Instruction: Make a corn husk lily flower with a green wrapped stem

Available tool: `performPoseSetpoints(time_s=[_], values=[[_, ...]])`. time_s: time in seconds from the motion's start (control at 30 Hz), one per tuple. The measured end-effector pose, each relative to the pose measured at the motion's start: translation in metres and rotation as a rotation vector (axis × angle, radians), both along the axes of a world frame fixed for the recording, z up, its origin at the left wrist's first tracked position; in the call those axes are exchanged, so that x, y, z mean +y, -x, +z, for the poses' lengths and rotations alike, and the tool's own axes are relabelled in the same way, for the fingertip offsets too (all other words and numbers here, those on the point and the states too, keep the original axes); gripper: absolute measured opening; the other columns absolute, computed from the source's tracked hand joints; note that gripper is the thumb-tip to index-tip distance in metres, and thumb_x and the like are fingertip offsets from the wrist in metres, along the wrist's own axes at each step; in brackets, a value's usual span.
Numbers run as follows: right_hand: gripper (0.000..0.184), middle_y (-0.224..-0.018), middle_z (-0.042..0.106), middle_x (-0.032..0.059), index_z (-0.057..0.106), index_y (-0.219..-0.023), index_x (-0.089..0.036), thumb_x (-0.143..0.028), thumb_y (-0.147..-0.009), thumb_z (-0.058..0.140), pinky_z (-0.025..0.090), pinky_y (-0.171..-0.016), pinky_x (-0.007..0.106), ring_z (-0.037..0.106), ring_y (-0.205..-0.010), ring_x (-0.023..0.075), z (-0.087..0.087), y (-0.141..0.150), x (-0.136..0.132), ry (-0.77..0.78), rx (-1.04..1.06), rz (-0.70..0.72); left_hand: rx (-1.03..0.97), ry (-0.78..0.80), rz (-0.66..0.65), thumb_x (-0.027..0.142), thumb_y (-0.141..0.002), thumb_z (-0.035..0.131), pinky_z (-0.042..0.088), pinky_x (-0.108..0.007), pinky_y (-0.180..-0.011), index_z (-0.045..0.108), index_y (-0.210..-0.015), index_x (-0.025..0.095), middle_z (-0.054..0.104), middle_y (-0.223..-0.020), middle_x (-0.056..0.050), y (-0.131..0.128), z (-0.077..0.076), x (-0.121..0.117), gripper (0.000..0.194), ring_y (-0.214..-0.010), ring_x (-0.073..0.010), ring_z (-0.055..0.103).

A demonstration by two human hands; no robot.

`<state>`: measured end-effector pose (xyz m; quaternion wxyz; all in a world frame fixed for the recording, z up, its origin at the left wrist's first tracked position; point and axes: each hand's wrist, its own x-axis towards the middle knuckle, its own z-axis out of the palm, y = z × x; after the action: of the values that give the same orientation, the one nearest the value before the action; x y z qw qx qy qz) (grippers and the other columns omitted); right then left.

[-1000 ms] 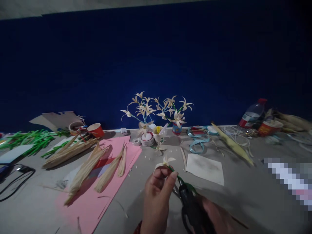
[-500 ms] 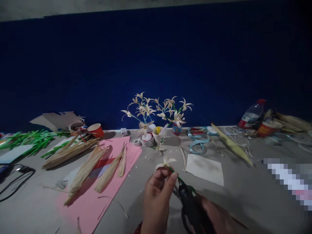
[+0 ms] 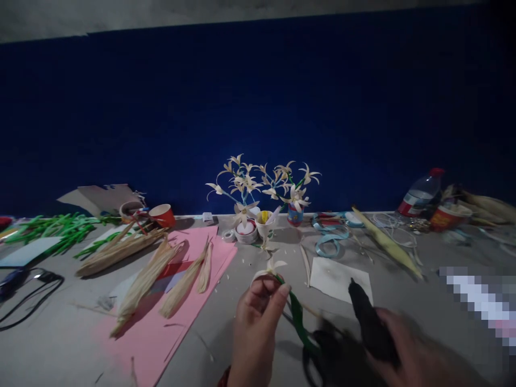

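My left hand (image 3: 258,328) is closed, thumb and fingers pinching a pale husk flower (image 3: 274,266) at the base of its petals. From that pinch a green stem with a leaf-like strip (image 3: 297,317) runs down to the right. In my right hand (image 3: 407,349) is a black glue gun (image 3: 373,322), its nozzle pointing up and left over the white paper sheet (image 3: 332,279). The nozzle is apart from the flower. A dark blurred shape lies below the gun, and I cannot make out its details.
Finished husk flowers (image 3: 245,183) stand in small pots at the back. On the left, dried corn husks (image 3: 147,285) lie on pink paper (image 3: 149,355), beside green pipe cleaners (image 3: 60,228). Blue ribbon (image 3: 328,247), a bottle (image 3: 421,191) and a red cup (image 3: 447,215) are on the right.
My right hand has drawn the glue gun away to the right from the flower's stem, uncovering the green strip. My left hand keeps its pinch, nearly in place. The view has shifted slightly.
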<state>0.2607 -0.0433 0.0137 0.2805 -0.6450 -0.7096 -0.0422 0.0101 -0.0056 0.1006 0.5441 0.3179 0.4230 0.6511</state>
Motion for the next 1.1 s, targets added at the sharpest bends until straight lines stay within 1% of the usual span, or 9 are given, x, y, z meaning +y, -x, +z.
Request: performPoseSetpoints(time_s=[0.13, 0.23, 0.33, 0.4, 0.53, 0.63, 0.73, 0.87, 1.1], values=[[0.030, -0.101, 0.077, 0.0155, 0.068, -0.102, -0.015, -0.022, -0.080, 0.050, 0.060, -0.066, 0.039, 0.075, -0.081, 0.0306, 0.013, -0.018, 0.027, 0.211, -0.245, 0.086, -0.036, 0.000, 0.031, 0.033, -0.065, 0.085, 0.042, -0.020, -0.067, 0.063, -0.067, 0.017, 0.060, -0.071, 0.001, -0.003, 0.004, -0.002, 0.027, -0.072, -0.0127, 0.051], [0.038, -0.113, 0.074, 0.0159, 0.070, -0.108, -0.015, -0.018, -0.073, 0.056, 0.059, -0.074, 0.046, 0.072, -0.093, 0.0332, 0.017, -0.024, 0.034, 0.242, -0.342, 0.147, -0.060, 0.005, 0.019, 0.033, -0.063, 0.086, 0.041, -0.021, -0.067, 0.063, -0.066, 0.017, 0.060, -0.070, 0.001, -0.005, 0.008, -0.003, 0.028, -0.070, -0.0127, 0.051], [0.048, -0.114, 0.074, 0.0160, 0.069, -0.114, -0.015, -0.025, -0.066, 0.066, 0.059, -0.070, 0.050, 0.071, -0.094, 0.0369, 0.029, -0.022, 0.035, 0.064, -0.421, 0.217, -0.090, 0.003, -0.005, 0.031, -0.062, 0.086, 0.040, -0.020, -0.065, 0.061, -0.064, 0.017, 0.059, -0.068, 0.002, -0.005, 0.010, -0.004, 0.028, -0.068, -0.0121, 0.049], [0.045, -0.107, 0.075, 0.0150, 0.067, -0.113, -0.014, -0.030, -0.071, 0.068, 0.059, -0.066, 0.047, 0.072, -0.089, 0.0340, 0.045, -0.011, 0.034, -0.137, -0.406, 0.290, -0.097, 0.007, -0.027, 0.030, -0.063, 0.086, 0.039, -0.020, -0.063, 0.060, -0.064, 0.017, 0.058, -0.068, 0.002, -0.006, 0.011, -0.004, 0.028, -0.067, -0.0118, 0.048], [0.025, -0.098, 0.072, 0.0096, 0.065, -0.110, -0.017, -0.011, -0.086, 0.061, 0.054, -0.081, 0.035, 0.066, -0.092, 0.0212, 0.085, 0.033, 0.038, -0.578, -0.194, 0.457, -0.090, 0.035, -0.097, 0.030, -0.065, 0.084, 0.039, -0.020, -0.062, 0.059, -0.066, 0.017, 0.058, -0.070, 0.002, -0.008, 0.012, -0.005, 0.028, -0.067, -0.0114, 0.047], [0.025, -0.101, 0.070, 0.0043, 0.070, -0.102, -0.022, -0.004, -0.086, 0.063, 0.051, -0.088, 0.034, 0.063, -0.096, 0.0176, 0.103, 0.063, 0.043, -0.652, -0.199, 0.752, -0.089, 0.040, -0.147, 0.029, -0.066, 0.083, 0.039, -0.020, -0.064, 0.058, -0.067, 0.017, 0.058, -0.071, 0.002, -0.008, 0.012, -0.005, 0.027, -0.068, -0.0117, 0.047], [0.018, -0.098, 0.071, 0.0029, 0.072, -0.093, -0.019, -0.004, -0.084, 0.065, 0.052, -0.089, 0.035, 0.062, -0.096, 0.0170, 0.105, 0.078, 0.048, -0.702, -0.171, 0.883, -0.086, 0.013, -0.141, 0.028, -0.066, 0.083, 0.040, -0.021, -0.066, 0.058, -0.066, 0.017, 0.058, -0.071, 0.002, -0.009, 0.012, -0.004, 0.027, -0.069, -0.0121, 0.047], [0.015, -0.087, 0.072, 0.0025, 0.072, -0.079, -0.015, -0.001, -0.082, 0.065, 0.054, -0.086, 0.032, 0.063, -0.090, 0.0157, 0.106, 0.082, 0.051, -0.745, -0.102, 0.897, -0.063, 0.013, -0.150, 0.027, -0.065, 0.083, 0.040, -0.021, -0.066, 0.057, -0.064, 0.017, 0.056, -0.069, 0.002, -0.009, 0.014, -0.003, 0.028, -0.067, -0.0118, 0.046], [0.025, -0.079, 0.072, 0.0033, 0.069, -0.077, -0.015, -0.007, -0.093, 0.052, 0.054, -0.084, 0.030, 0.065, -0.084, 0.0146, 0.108, 0.086, 0.042, -0.767, -0.047, 0.838, -0.031, 0.012, -0.164, 0.028, -0.067, 0.082, 0.040, -0.021, -0.063, 0.057, -0.065, 0.018, 0.056, -0.068, 0.003, -0.011, 0.015, -0.005, 0.027, -0.065, -0.0116, 0.047]])
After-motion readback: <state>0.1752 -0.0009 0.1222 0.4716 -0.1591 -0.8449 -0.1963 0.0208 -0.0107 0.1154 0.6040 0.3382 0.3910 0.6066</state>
